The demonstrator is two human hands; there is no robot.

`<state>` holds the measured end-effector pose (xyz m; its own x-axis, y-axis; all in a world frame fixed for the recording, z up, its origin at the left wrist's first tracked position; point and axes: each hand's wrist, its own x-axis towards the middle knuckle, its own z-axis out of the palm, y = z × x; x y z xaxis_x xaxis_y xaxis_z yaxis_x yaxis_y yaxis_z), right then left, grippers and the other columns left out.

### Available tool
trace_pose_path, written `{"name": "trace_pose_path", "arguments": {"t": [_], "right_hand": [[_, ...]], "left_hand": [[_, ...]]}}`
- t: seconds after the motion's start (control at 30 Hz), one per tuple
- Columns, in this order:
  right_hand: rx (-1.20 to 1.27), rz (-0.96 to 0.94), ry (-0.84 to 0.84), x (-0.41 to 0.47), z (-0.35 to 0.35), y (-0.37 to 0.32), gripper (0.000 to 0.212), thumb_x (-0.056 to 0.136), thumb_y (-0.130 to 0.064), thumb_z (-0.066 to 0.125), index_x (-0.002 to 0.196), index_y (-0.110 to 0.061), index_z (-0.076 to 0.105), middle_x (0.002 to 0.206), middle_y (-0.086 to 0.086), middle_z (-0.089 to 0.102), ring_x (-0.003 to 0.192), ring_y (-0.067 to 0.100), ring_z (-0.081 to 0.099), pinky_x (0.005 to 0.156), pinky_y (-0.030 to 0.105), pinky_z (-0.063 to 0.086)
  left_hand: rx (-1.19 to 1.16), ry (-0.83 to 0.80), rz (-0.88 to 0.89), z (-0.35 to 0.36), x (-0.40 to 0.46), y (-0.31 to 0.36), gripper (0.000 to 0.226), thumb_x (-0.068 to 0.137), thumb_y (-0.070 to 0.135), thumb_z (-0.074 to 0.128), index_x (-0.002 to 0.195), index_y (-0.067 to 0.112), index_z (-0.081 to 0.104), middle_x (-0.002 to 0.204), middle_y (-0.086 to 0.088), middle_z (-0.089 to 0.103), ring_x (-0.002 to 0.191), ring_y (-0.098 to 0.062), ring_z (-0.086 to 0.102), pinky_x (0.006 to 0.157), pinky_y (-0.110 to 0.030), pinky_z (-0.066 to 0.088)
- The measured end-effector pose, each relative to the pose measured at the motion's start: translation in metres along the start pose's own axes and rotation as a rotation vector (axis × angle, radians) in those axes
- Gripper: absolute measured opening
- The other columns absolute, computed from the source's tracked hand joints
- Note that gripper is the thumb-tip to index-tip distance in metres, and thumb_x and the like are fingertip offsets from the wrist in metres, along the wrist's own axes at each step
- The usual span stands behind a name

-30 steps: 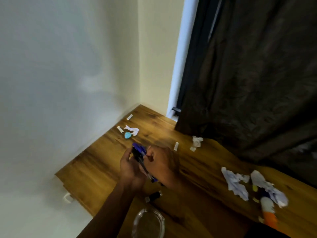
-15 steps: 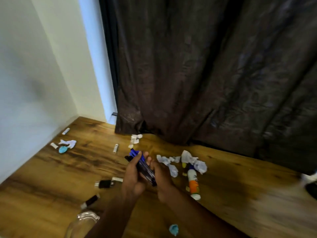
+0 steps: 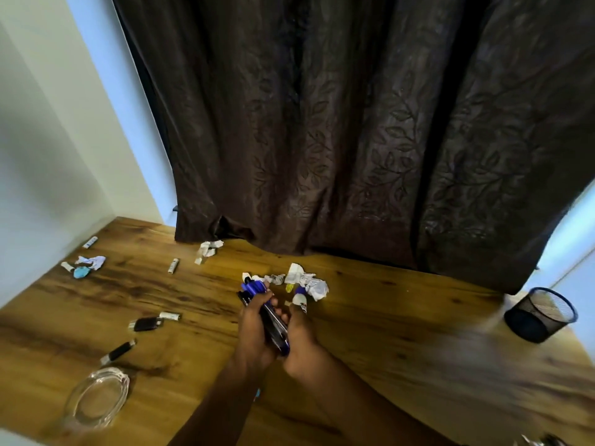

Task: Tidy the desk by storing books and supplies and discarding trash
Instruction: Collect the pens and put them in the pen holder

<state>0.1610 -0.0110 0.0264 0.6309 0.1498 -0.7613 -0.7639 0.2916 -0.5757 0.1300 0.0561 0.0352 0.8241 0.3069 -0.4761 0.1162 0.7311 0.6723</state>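
Head camera looks down on a wooden bench (image 3: 402, 320) with both hands meeting near its middle. The left hand (image 3: 254, 329) has its fingers (image 3: 272, 302) curled round a bundle of pens (image 3: 269, 317), blue and black, with the capped ends pointing toward the far edge. The right hand (image 3: 301, 329) closes against the bundle's near end from the other side, fingers wrapped on it, apparently squaring the pens together so they travel as one handful.

Just beyond the hands lies a heap of crumpled paper (image 3: 309, 281) with a glue bottle (image 3: 301, 299) beside it, likely trash and supplies not yet sorted. A black mesh cup (image 3: 541, 313) stands well apart near the right edge, upright and open, which looks like the natural home for the pens.

Toward the left edge lie two dark markers (image 3: 146, 323), a small white tube (image 3: 173, 266), another paper scrap (image 3: 208, 249) by the dark curtain (image 3: 354, 123), and a blue-and-white scrap (image 3: 85, 267) near the far left corner. A clear glass dish (image 3: 96, 399) sits by the near left edge.
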Motion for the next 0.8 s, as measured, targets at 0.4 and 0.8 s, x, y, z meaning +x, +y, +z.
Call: {"name": "trace_pose_path", "arguments": {"t": [0.4,0.8], "right_hand": [[-0.167,-0.081,-0.060,-0.011,-0.026,-0.006,0.046,0.104,-0.049,0.047,0.085,-0.015,0.071,0.091,0.009,0.070,0.088,0.031,0.071,0.081,0.039,0.056],[-1.133,-1.036,0.228,-0.034,-0.045,-0.062,0.054,0.075,-0.082,0.056,0.095,-0.032,0.058,0.092,-0.015,0.064,0.085,0.002,0.061,0.073,0.027,0.053]], "left_hand": [[0.287,-0.046,0.024,0.032,-0.024,-0.011,0.030,0.096,0.010,0.060,0.068,0.013,0.051,0.044,0.002,0.045,0.032,-0.010,0.041,0.034,-0.020,0.035],[0.916,-0.203,0.173,0.032,-0.020,-0.021,0.033,0.092,-0.012,0.045,0.105,0.015,0.059,0.058,-0.011,0.056,0.042,-0.019,0.049,0.046,-0.030,0.037]]}}
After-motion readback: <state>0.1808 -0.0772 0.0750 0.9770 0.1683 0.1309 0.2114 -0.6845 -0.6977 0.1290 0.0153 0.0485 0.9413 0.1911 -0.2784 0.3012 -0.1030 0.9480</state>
